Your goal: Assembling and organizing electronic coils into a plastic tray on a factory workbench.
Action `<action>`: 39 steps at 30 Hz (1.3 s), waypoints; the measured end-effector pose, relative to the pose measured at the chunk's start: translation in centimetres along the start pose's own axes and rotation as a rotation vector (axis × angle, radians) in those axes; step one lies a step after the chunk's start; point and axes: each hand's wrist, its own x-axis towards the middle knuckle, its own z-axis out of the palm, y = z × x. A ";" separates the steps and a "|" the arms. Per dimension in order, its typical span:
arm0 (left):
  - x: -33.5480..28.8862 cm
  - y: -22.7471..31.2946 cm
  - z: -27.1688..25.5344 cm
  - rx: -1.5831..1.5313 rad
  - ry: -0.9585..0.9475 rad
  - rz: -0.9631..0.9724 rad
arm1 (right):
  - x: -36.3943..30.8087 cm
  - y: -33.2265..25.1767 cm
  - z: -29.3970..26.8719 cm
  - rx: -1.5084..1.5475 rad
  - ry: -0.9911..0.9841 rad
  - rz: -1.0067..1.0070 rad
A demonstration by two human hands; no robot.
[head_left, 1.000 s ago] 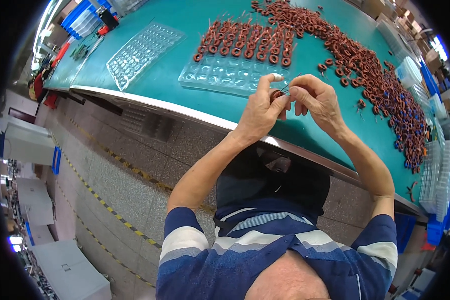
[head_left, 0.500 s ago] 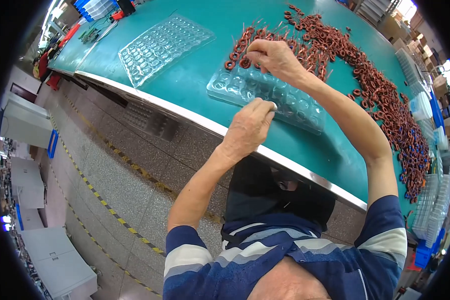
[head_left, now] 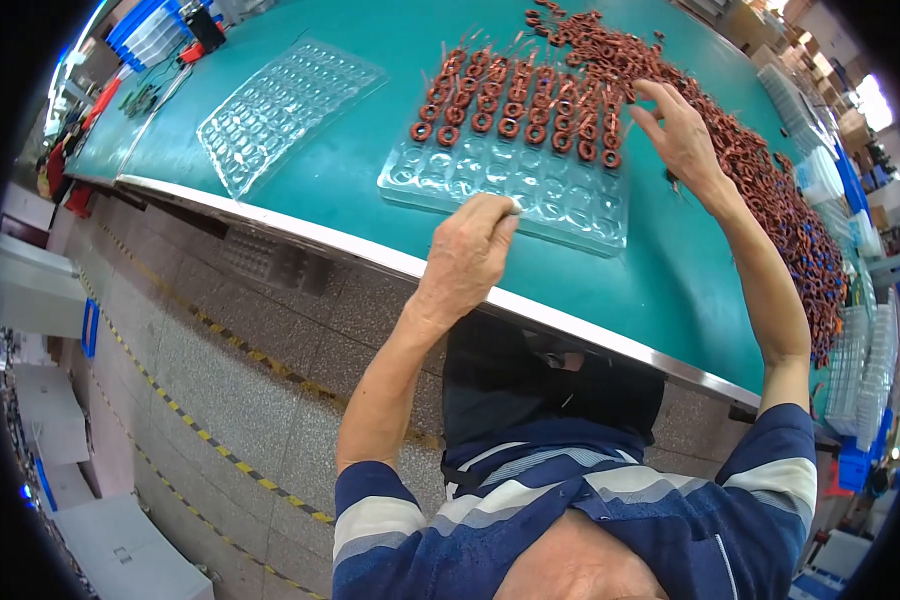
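Observation:
A clear plastic blister tray [head_left: 490, 185] lies on the green table near its front edge. Rows of reddish-brown copper ring coils [head_left: 535, 115] with thin wire leads fill its far part, and the pockets nearest me hold nothing. My left hand [head_left: 467, 245] is closed at the tray's near edge, fingers curled together; what they hold, if anything, is hidden. A small whitish covering shows at a fingertip. Just right of the tray's far right corner is my right hand [head_left: 682, 138], thumb and forefinger apart, nothing visible between them, beside the loose coil pile [head_left: 760, 190].
A second clear tray [head_left: 285, 115], its pockets bare, lies at the left of the table [head_left: 340, 200]. Stacked clear trays [head_left: 855, 360] stand along the right side. Blue bins [head_left: 155, 30] and a few tools sit at the far left. The metal table edge [head_left: 560, 318] runs before me.
My right hand has moved right, off the coils in the tray toward the loose pile, and its fingers have parted. My left hand stays at the tray's near edge. The whole view has shifted slightly.

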 end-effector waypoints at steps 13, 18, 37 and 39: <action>-0.6 14.5 -0.8 -0.738 -0.077 0.044 | -11.2 6.9 0.8 -0.218 0.105 -0.141; 2.6 19.9 -0.5 -0.887 -0.415 0.457 | -11.7 7.8 2.0 -0.150 0.140 -0.103; 6.7 19.4 -0.3 -0.300 0.165 0.969 | -12.2 5.5 1.0 -0.044 0.150 -0.047; 6.6 19.2 0.2 -0.279 0.219 0.979 | -11.6 5.6 0.7 -0.042 0.158 -0.044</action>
